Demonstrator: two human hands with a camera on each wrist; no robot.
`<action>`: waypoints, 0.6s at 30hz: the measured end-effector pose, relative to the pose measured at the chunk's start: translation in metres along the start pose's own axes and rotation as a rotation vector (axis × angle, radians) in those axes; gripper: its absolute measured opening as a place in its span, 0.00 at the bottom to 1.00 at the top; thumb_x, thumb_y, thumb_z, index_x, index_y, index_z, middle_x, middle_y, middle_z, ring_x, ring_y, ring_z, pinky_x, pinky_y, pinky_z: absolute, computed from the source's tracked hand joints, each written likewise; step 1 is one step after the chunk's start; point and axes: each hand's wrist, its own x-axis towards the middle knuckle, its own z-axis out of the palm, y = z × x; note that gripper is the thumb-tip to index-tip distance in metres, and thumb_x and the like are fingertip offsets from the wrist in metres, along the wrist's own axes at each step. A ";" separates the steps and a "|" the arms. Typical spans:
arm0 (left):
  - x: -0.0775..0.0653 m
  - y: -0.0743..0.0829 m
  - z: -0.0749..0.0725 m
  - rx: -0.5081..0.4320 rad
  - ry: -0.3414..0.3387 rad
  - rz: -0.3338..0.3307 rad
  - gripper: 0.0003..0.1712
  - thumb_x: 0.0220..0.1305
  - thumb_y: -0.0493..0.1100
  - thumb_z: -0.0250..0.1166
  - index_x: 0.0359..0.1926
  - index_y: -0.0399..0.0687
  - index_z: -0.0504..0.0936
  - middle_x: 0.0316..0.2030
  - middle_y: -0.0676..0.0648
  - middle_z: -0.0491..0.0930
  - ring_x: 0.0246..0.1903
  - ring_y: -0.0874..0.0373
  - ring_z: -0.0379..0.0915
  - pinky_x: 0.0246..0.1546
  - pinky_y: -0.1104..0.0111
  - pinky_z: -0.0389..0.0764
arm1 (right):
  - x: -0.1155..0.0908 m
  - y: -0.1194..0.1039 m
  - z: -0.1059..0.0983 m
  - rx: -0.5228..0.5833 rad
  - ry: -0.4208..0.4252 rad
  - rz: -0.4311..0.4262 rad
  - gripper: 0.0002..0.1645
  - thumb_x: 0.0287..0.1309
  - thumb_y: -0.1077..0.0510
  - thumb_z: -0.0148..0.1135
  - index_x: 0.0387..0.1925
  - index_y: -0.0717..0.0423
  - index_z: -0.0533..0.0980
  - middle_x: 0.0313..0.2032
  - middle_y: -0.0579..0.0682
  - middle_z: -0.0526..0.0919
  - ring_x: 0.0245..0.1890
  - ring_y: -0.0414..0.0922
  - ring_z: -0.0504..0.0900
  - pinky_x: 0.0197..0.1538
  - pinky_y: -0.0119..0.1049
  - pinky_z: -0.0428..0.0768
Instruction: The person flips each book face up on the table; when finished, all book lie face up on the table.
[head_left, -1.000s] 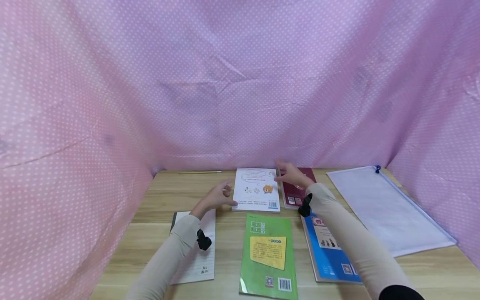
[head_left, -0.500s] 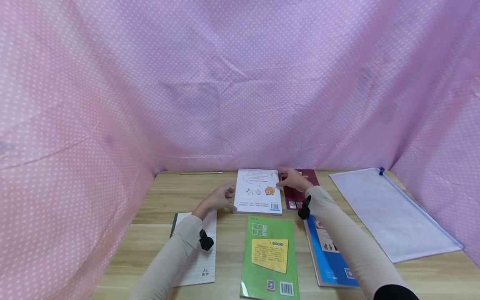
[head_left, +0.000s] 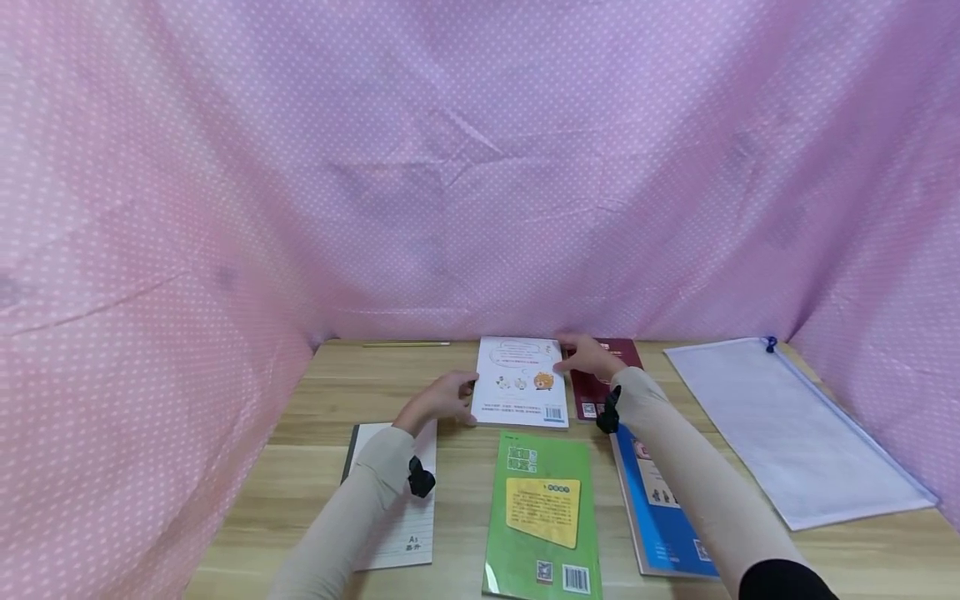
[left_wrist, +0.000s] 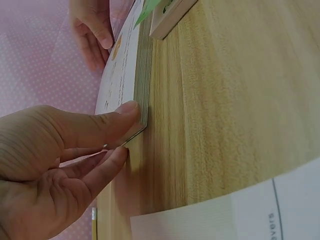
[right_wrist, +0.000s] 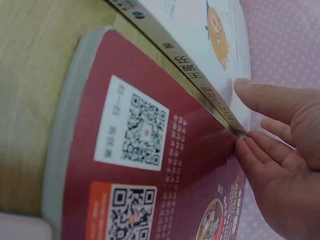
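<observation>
- White book (head_left: 517,398) flat at the table's (head_left: 315,392) far edge, beyond the green book (head_left: 510,537), just left of the maroon book (head_left: 587,390).
- Long axis runs away from the person; spine right, barcode at near right corner.
- Left hand (head_left: 444,396), reaching forward and inward, pinches near left corner, thumb on top.
- Right hand (head_left: 591,358), angled inward, pinches far right edge, thumb over cover.

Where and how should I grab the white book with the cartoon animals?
I'd grip the white book by its left edge, coming from the left: it looks flat, and table shows beside that edge, while the maroon book crowds its right side.
</observation>
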 end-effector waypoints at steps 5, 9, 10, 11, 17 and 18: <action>-0.001 0.006 0.003 0.054 -0.002 0.000 0.49 0.48 0.28 0.78 0.72 0.32 0.67 0.65 0.34 0.72 0.62 0.43 0.70 0.70 0.53 0.72 | 0.004 0.002 0.000 -0.025 0.008 0.008 0.45 0.60 0.66 0.70 0.76 0.62 0.61 0.75 0.67 0.60 0.76 0.66 0.57 0.77 0.60 0.60; -0.001 0.008 0.004 0.072 -0.008 -0.016 0.49 0.48 0.29 0.78 0.72 0.33 0.67 0.65 0.36 0.72 0.62 0.45 0.70 0.69 0.54 0.73 | 0.004 0.003 0.001 -0.023 0.016 0.027 0.45 0.59 0.65 0.71 0.75 0.61 0.62 0.74 0.68 0.62 0.74 0.65 0.60 0.76 0.59 0.63; -0.001 0.008 0.004 0.072 -0.007 -0.021 0.49 0.49 0.29 0.78 0.72 0.33 0.67 0.64 0.36 0.72 0.61 0.45 0.70 0.69 0.55 0.73 | 0.004 0.002 0.001 -0.023 0.020 0.034 0.45 0.59 0.65 0.71 0.75 0.61 0.62 0.74 0.68 0.62 0.74 0.64 0.60 0.76 0.59 0.63; -0.001 0.008 0.004 0.074 -0.006 -0.024 0.49 0.49 0.29 0.78 0.72 0.34 0.67 0.64 0.37 0.72 0.61 0.46 0.70 0.69 0.55 0.73 | 0.004 0.002 0.001 -0.027 0.022 0.035 0.45 0.59 0.64 0.71 0.75 0.61 0.63 0.74 0.68 0.62 0.73 0.64 0.61 0.76 0.59 0.63; 0.000 0.006 0.003 0.081 0.002 -0.011 0.50 0.47 0.29 0.79 0.72 0.33 0.68 0.62 0.37 0.73 0.60 0.46 0.71 0.68 0.55 0.73 | 0.006 0.000 0.000 -0.077 0.029 0.032 0.44 0.59 0.62 0.72 0.74 0.63 0.64 0.72 0.68 0.65 0.73 0.64 0.63 0.75 0.59 0.64; 0.000 0.006 0.003 0.086 0.004 -0.005 0.50 0.47 0.29 0.79 0.72 0.33 0.68 0.62 0.36 0.73 0.59 0.46 0.71 0.68 0.55 0.74 | 0.006 0.000 -0.001 -0.086 0.030 0.030 0.44 0.59 0.62 0.72 0.73 0.64 0.65 0.72 0.68 0.65 0.72 0.64 0.64 0.75 0.59 0.65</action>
